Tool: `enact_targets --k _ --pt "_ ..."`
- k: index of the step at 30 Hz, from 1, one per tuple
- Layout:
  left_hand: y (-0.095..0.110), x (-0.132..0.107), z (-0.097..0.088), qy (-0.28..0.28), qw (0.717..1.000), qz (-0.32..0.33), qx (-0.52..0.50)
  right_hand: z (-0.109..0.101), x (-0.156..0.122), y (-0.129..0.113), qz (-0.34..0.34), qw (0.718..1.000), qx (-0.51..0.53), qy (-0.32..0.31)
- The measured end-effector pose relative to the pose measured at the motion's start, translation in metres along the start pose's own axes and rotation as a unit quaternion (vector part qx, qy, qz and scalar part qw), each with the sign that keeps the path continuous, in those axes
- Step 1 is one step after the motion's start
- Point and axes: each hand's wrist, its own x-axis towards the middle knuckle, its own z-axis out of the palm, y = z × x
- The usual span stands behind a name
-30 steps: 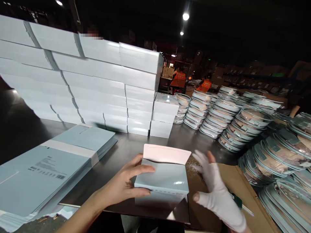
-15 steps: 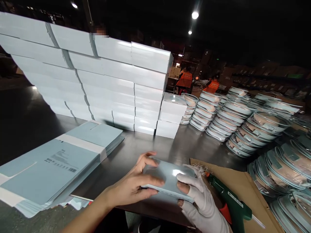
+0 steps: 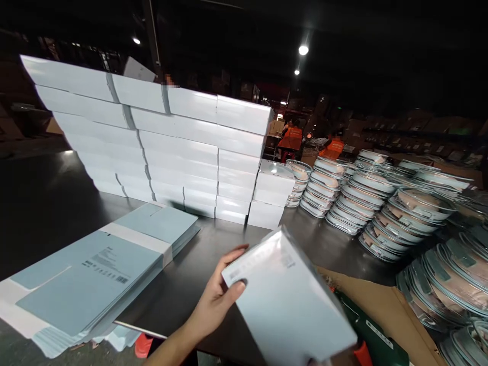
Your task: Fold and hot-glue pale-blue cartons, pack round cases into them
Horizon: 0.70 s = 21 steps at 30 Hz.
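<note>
One pale blue box [image 3: 290,300] shows in the head view, tilted above the table [image 3: 186,264], before the right end of the wall of white boxes [image 3: 168,142]. The left hand [image 3: 217,300] keeps a narrow grip on its corner, thumb upon the face. The right hand's grip I cannot tell (it is nearly all hidden). Before the wall's left part lies a bundle of flat cartons [image 3: 102,259].
</note>
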Motion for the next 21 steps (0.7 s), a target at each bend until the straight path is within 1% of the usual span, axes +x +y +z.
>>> enact_targets --k 1,2,3,4,6,7,8,10,12,13,15,17,19,20,21 --pt "0.005 0.002 -0.004 -0.012 1.0 -0.004 0.015 -0.002 0.009 0.001 0.01 1.0 0.018 0.001" --pt "0.011 0.005 -0.013 -0.021 0.999 0.0 0.043 -0.005 0.023 0.003 0.026 0.999 0.044 0.003" --pt "0.018 0.008 -0.025 -0.023 0.996 0.012 0.087 -0.008 0.043 0.006 0.047 0.997 0.062 0.012" --pt "0.025 0.011 -0.041 -0.02 0.989 0.03 0.144 -0.011 0.067 0.01 0.07 0.995 0.058 0.03" --pt "0.039 0.017 -0.079 0.009 0.959 0.074 0.274 -0.011 0.127 0.019 0.11 0.991 -0.02 0.074" --pt "0.046 0.019 -0.099 0.035 0.94 0.09 0.327 -0.008 0.16 0.023 0.102 0.986 -0.114 0.069" --pt "0.051 0.022 -0.118 0.06 0.919 0.088 0.38 -0.001 0.194 0.027 0.064 0.98 -0.187 0.031" --pt "0.059 0.028 -0.154 0.09 0.873 0.031 0.478 0.022 0.255 0.033 0.01 0.977 -0.211 -0.021" --pt "0.06 0.038 -0.187 0.1 0.825 -0.045 0.554 0.052 0.299 0.036 -0.024 0.975 -0.208 -0.074" --pt "0.059 0.043 -0.203 0.104 0.806 -0.072 0.578 0.067 0.313 0.036 -0.031 0.973 -0.203 -0.101" --pt "0.052 0.052 -0.236 0.109 0.773 -0.118 0.614 0.089 0.324 0.034 -0.031 0.971 -0.188 -0.143" --pt "0.042 0.059 -0.267 0.096 0.744 -0.17 0.639 0.094 0.314 0.026 -0.03 0.975 -0.164 -0.15" --pt "0.033 0.062 -0.292 0.059 0.732 -0.196 0.649 0.087 0.288 0.014 -0.031 0.983 -0.125 -0.134" --pt "0.028 0.064 -0.299 0.032 0.733 -0.197 0.65 0.081 0.271 0.006 -0.029 0.985 -0.097 -0.138" --pt "0.024 0.066 -0.304 -0.001 0.737 -0.192 0.648 0.076 0.251 -0.003 -0.026 0.986 -0.063 -0.155"
